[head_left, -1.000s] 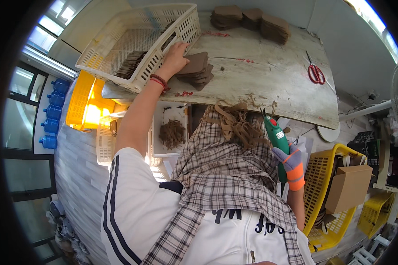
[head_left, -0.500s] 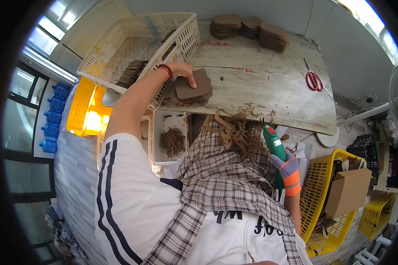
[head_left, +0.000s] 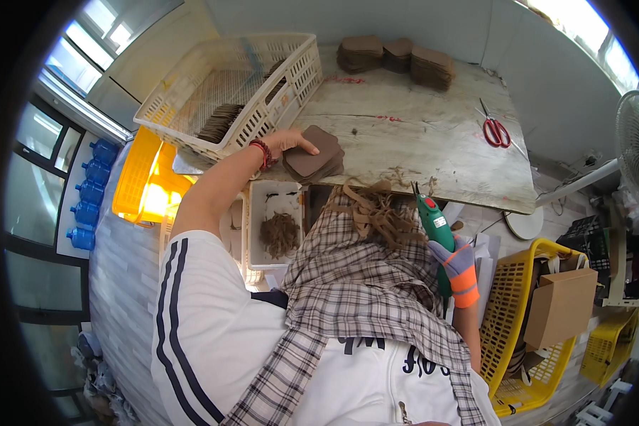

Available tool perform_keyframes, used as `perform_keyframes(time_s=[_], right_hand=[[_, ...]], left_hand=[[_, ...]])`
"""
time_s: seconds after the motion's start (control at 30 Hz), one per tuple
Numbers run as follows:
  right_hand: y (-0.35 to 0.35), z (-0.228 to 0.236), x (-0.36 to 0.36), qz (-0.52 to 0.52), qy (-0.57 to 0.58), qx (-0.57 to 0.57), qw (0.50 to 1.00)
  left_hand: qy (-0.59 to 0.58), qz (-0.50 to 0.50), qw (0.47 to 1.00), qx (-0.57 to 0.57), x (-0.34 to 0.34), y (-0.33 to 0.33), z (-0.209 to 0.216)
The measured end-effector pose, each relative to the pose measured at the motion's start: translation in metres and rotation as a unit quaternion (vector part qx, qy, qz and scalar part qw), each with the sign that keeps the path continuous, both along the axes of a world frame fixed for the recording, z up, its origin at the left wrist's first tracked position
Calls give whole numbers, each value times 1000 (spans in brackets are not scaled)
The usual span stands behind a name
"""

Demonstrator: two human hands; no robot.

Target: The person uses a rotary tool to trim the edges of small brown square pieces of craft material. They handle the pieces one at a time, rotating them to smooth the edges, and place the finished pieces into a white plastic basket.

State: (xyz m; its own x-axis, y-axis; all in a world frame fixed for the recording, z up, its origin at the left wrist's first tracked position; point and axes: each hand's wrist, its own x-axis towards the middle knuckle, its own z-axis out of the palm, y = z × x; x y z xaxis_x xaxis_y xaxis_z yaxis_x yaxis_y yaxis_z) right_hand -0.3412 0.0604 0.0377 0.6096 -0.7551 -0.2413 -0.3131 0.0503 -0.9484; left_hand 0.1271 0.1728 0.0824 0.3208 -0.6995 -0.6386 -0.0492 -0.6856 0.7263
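Brown, flat, round-cornered pieces sit in a stack point(head_left: 311, 153) at the near left edge of the table point(head_left: 419, 121), near the white crate point(head_left: 295, 92); the spot seems chosen for easy reach. Left hand point(head_left: 290, 140), bare, meets the stack from the left: thumb across the top, apparently to steady it. Other fingers hidden; cannot tell whether they clamp. Right hand point(head_left: 456, 264), in a grey-and-orange glove, wraps around a green tool point(head_left: 435, 224), dark pointed tip aimed far, likely to keep it off the body. Hands well apart. Brown strips point(head_left: 378, 214) lie tangled on the plaid apron point(head_left: 362, 298), which probably shields the clothes. Red-handled scissors point(head_left: 496, 133) rest toward the table's right side. More stacks point(head_left: 360, 54) stand along the far edge, presumably out of the way.
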Motion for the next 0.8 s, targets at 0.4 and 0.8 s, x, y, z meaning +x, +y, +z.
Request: perform_keyframes(time_s=[0.4,0.8], right_hand=[[-7,16,23,18,-18,54,998],[-22,21,53,24,-36,68,997]], left_hand=[[11,-68,992,-106,-41,1,15],[-611,-162,755,-175,-46,-9,44]])
